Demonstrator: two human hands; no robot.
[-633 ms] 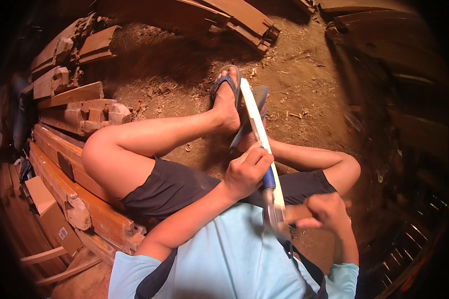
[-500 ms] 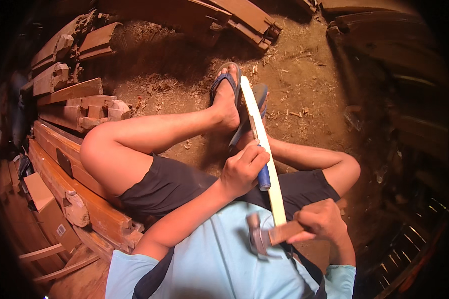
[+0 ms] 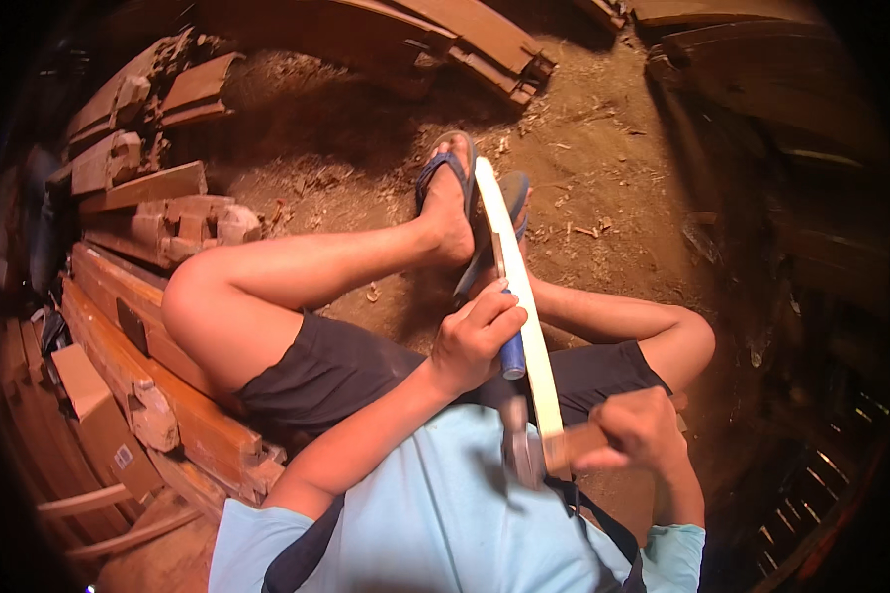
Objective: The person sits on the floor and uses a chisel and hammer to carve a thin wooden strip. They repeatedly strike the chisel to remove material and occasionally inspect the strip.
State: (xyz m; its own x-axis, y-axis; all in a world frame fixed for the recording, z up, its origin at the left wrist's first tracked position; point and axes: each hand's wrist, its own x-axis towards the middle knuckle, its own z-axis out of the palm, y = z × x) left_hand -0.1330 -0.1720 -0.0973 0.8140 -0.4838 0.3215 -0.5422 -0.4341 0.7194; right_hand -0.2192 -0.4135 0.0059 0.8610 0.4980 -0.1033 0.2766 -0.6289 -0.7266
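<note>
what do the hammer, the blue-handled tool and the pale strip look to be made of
Hammer: head looks like steel, grey with a dull sheen, though blurred; brown handle seems matte wood.
Blue-handled tool: blue handle probably smooth plastic, from its glossy surface; narrow blade seems metal, greyish.
Pale strip: likely bare wood, pale yellow without visible varnish, though no grain shows.

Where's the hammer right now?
In the head view, the hammer is below and right of centre, gripped by the right hand, its head just below the blue handle in the left hand.
</note>
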